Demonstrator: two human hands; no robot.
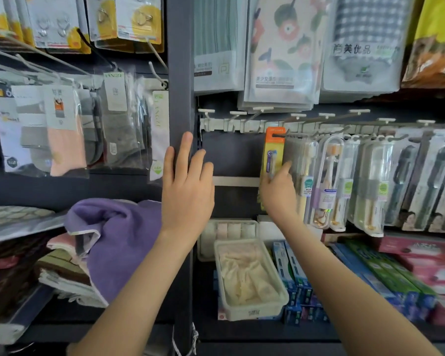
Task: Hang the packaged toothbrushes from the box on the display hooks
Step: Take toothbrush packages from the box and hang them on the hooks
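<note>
Scene: a person stocks a shop's dark display wall, seen from a head camera looking down both bare forearms.
Task item: an orange-carded, blister-packed toothbrush [273, 146] hangs at the left end of the toothbrush row, with its header slot over a dark wire display hook [280, 135].
Axis: the pack's long axis runs vertically, header up and foot down, with the printed face turned towards the camera. The brush inside lies along the same line.
Right hand: the right hand [278, 194] grips the lower half of the pack, fingers curled round its edge and one fingertip raised along the right side.
Left hand: the left hand [186, 186] is flat, fingers straight and spread, pressed against the dark grey upright shelf post [180, 73]. It holds nothing.
Neighbours: clear-cased toothbrush packs [326, 181] hang just right of the orange one, all upright.
Writing: "CLEAN" shows on one clear pack. "肖美优品" is printed on a grey checked cloth pack [365, 47] above. The orange card's own print is too blurred to read.
Below: a clear plastic tub of cream cloth [249, 278] and blue and green toothpaste cartons [385, 276] sit on the lower shelf.
Left bay: a crumpled purple towel [118, 235] lies on stacked towels under hanging bagged socks [62, 129].
</note>
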